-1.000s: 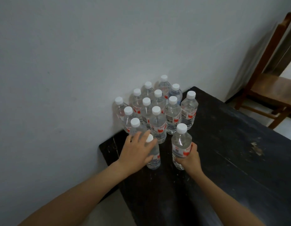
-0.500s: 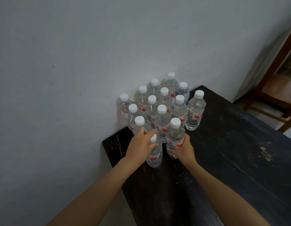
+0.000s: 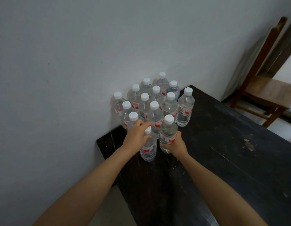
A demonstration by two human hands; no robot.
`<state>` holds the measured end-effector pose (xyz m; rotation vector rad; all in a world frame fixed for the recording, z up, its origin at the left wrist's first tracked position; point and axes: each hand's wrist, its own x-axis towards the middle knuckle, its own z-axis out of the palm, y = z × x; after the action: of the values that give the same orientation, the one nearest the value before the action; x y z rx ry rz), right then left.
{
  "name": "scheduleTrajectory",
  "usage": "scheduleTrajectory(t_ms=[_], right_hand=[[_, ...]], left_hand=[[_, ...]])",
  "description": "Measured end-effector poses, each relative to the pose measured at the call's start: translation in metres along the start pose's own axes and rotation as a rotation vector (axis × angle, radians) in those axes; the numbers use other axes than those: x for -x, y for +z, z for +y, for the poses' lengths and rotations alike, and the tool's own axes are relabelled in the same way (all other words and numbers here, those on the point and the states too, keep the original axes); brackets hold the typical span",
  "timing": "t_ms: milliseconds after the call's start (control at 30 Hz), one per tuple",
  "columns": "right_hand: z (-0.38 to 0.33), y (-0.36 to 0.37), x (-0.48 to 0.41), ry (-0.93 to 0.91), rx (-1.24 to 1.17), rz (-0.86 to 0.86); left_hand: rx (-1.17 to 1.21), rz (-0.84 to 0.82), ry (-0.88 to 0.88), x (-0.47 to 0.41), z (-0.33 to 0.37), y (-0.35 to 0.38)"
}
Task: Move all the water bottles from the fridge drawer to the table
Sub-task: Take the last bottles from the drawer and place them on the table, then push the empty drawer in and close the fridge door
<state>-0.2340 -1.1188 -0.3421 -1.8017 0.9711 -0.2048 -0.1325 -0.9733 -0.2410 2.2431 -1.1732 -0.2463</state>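
A: Which way do the bottles point?

B: All are upright, long axis vertical, white caps up. The left grip (image 3: 136, 137) curls its fingers over the neck and shoulder of the nearest bottle (image 3: 148, 148). The right grip (image 3: 175, 145) wraps round the lower body of the second bottle (image 3: 168, 132), just beside it. Both bottles are on the desk (image 3: 223, 152), near its corner by the wall (image 3: 59, 62), just in front of the packed cluster (image 3: 155, 115).

A: Materials?

B: Clear, round, ribbed plastic. The desk is dark, scuffed wood.

A: Labels?

B: White bands with a red mark, and the writing is too blurred to read. One rear bottle (image 3: 173, 89) looks bluish.
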Motion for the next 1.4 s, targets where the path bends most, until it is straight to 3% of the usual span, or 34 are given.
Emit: scheduleTrajectory(t_ms=[267,500,867,1000,1400], right_hand=[[0.005,-0.009,0.043,0.045,0.026,0.068],[0.004,-0.029,0.118,0.043,0.086,0.199],[0.006,-0.028,0.301,0.165,0.367,0.427],[0.003,-0.005,0.389,0.267,0.387,0.561],[0.026,-0.007,0.625,0.605,0.375,0.921]], left_hand=[[0.028,-0.071,0.011,-0.007,-0.004,-0.006],[-0.097,-0.137,0.021,0.01,0.001,-0.019],[-0.011,-0.136,0.456,0.115,-0.009,-0.039],[0.016,-0.235,0.57,0.156,-0.006,-0.043],[0.114,-0.431,0.946,0.281,0.117,0.005]])
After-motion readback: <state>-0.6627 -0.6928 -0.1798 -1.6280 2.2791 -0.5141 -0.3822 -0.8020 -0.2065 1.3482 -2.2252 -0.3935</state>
